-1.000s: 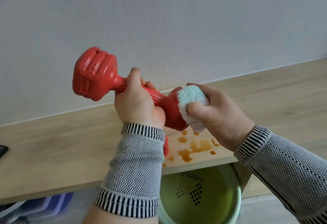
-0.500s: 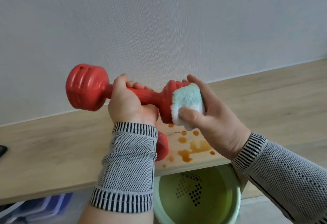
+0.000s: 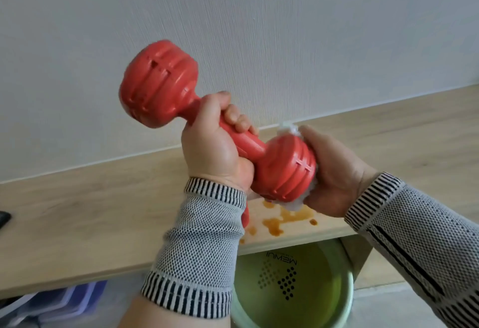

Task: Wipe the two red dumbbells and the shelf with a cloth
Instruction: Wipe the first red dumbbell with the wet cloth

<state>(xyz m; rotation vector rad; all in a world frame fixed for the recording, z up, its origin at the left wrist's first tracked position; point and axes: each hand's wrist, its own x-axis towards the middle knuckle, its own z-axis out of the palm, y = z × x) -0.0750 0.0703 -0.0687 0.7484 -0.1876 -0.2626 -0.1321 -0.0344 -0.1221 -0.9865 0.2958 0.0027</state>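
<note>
Risk of slip: left hand (image 3: 212, 146) clenched around red dumbbell (image 3: 217, 130) handle, right hand (image 3: 334, 169) cupping cloth (image 3: 295, 204) against lower head, brown spill (image 3: 285, 218) on shelf (image 3: 90, 213) beneath.

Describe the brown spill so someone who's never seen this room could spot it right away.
Follow the long light wooden shelf under the white wall to its front edge, above the green plastic bucket. The brown liquid spill lies there in blotches, the only stain on the pale wood.
</note>
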